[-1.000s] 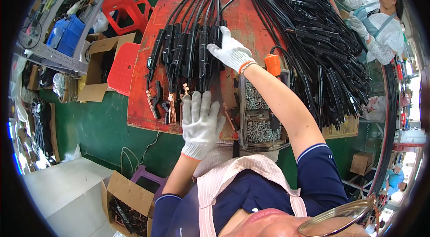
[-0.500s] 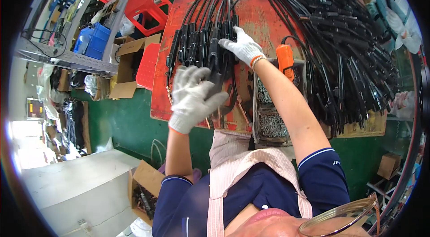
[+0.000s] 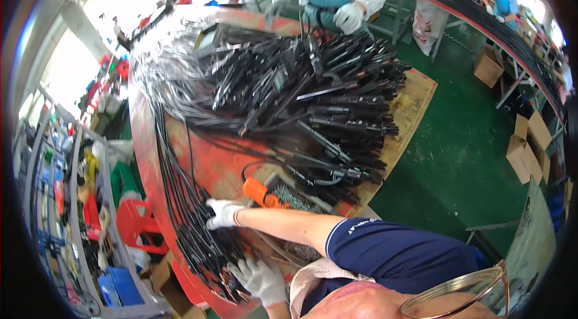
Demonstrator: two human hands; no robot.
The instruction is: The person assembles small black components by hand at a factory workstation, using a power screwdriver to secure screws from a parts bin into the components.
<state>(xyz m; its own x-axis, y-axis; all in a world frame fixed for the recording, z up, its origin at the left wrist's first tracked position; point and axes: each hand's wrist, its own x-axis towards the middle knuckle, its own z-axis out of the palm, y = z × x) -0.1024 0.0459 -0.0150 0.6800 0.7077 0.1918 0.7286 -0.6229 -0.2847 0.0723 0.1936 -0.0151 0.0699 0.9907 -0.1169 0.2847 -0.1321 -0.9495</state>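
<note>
A smaller bundle of black cables with long black connector bodies [image 3: 191, 222] lies on the red-topped table [image 3: 211, 165], its ends toward me. My right hand [image 3: 224, 214], in a white knit glove with an orange cuff, rests on these connectors, thumb and forefinger apart. Lower down, next to the bundle's end, my left hand [image 3: 259, 280] is gloved too, its fingers spread and nothing in them. Whether its fingertips touch the cable ends I cannot tell. Copper-coloured tips [image 3: 230, 289] show at the connector ends.
An orange hand tool [image 3: 264, 191] lies by a tray of small metal parts [image 3: 295, 197]. A large heap of black cables [image 3: 313, 108] covers the table beyond. Across it stands a co-worker with a gloved hand [image 3: 349, 18]. A red stool [image 3: 137, 225] and shelving are at left.
My view has swung right and up, bringing the co-worker and the far tables into sight. My right hand remains at the connectors; my left hand stays by their lower ends, fingers spread.
</note>
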